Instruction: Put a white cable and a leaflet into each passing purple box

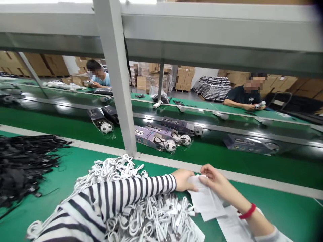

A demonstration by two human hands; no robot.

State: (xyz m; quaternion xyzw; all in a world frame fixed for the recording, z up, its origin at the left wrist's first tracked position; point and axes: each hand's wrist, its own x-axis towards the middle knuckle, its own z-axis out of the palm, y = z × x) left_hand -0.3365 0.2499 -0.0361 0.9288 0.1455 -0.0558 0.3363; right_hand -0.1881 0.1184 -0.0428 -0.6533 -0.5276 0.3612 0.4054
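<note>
My left hand (183,179), in a black-and-white striped sleeve, pinches the top left edge of a white printed leaflet (205,201). My right hand (214,179), with a red band on the wrist, grips the same leaflet at its top right edge, fingers curled over it. The leaflet is held just above the green worktop (277,208), on top of more white sheets (232,227). A heap of coiled white cables (156,215) lies under and beside my left forearm.
A pile of black cables (22,161) lies at the left. A grey metal post (118,84) rises ahead. Behind it, a green conveyor (214,151) carries purple boxes (151,136) with small football-shaped items. Two people (99,79) (243,95) sit working on the far side.
</note>
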